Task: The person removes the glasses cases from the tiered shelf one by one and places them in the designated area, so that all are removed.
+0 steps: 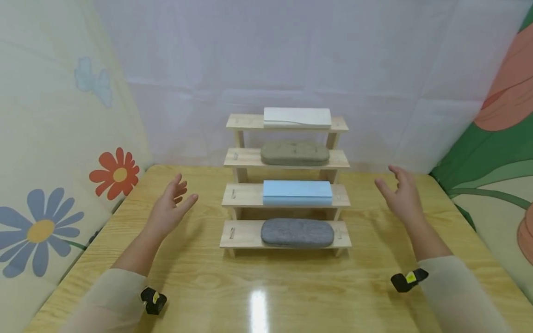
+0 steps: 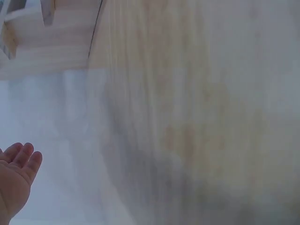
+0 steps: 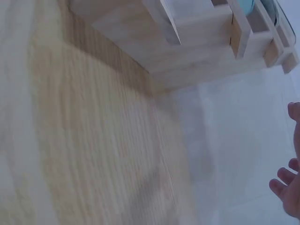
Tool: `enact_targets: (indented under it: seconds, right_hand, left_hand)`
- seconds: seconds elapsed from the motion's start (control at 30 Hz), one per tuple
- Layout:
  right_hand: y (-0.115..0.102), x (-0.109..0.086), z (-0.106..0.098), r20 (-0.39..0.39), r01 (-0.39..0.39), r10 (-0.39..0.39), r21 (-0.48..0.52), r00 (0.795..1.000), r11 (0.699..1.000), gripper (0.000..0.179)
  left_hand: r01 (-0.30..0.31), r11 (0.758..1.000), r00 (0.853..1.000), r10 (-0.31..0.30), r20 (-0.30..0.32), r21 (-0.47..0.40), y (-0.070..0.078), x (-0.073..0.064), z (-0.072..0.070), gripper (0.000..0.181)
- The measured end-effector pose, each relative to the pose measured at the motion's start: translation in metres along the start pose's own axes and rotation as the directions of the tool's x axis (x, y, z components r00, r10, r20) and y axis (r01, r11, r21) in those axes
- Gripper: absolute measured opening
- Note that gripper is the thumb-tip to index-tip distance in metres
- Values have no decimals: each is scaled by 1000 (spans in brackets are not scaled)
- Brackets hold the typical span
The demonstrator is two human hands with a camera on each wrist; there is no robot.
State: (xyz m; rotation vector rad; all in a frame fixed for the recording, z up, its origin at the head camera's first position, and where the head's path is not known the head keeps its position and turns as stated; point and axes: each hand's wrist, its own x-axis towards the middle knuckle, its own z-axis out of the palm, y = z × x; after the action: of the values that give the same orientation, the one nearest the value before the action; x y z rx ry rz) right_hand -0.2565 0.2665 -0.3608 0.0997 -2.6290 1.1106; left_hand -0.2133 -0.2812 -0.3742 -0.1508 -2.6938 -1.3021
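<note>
A stepped wooden rack (image 1: 241,235) stands mid-table with one case on each of its several tiers. From the top come a white case (image 1: 297,118), an olive-brown case (image 1: 294,153), a light blue case (image 1: 297,192) and, lowest, a grey fabric case (image 1: 297,232). My left hand (image 1: 168,208) hovers left of the rack, fingers loosely bent, holding nothing. On the other side my right hand (image 1: 400,194) is held in the air, thumb and fingers apart, also holding nothing. Part of the left hand (image 2: 16,180) shows in the left wrist view, touching nothing.
The wood-grain table (image 1: 200,286) extends around the rack. Behind it hangs a white cloth (image 1: 291,51). Flower-printed panels (image 1: 37,138) rise at the left and right edges. Each forearm carries a small black wrist device (image 1: 154,300).
</note>
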Motion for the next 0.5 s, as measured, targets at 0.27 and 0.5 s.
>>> enact_targets:
  seconds: [0.27, 0.5]
  right_hand:
    - [-15, -24, 12, 16, 33, -36, 154, 999, 988, 66]
    - [-27, -41, 23, 8, 105, -108, 200, 994, 974, 56]
  left_hand:
    - [20, 991, 999, -16, 28, -131, 9, -25, 17, 80]
    - [7, 984, 1000, -3, 17, -179, 11, -36, 32, 73]
